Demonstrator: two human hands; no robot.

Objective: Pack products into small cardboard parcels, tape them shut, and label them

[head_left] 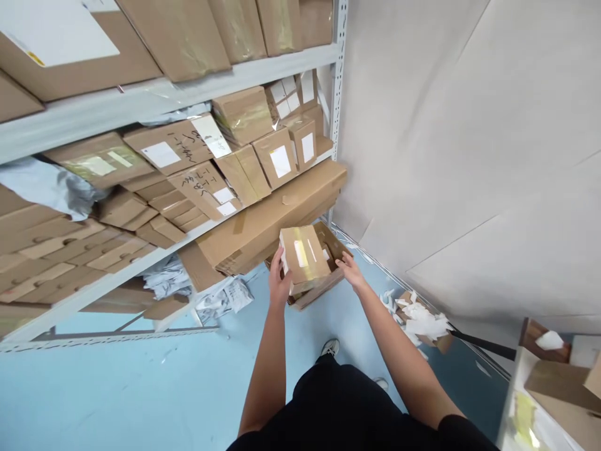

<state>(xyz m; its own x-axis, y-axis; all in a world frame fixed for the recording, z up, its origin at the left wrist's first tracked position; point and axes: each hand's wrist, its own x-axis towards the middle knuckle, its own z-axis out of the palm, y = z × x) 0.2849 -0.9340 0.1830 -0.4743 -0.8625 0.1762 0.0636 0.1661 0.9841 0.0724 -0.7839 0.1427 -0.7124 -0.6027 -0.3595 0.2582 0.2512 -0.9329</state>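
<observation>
Taped carton (308,255), one: mid-frame, overlapping open box (323,290); tape and apparent long axis, 11 to 5 o'clock. Bounds: long box (277,219) at 11, wall (446,156) at 2; room over blue floor (303,354) toward 6. Left hand (280,285): half-curled, touching carton's 8 o'clock side. Right hand (352,273): part-curled at open box's 3 o'clock rim. Firm closure, either: cannot tell.

A closed brown carton (306,258), its yellow-taped face up, partly covers an open cardboard box (321,290).
</observation>
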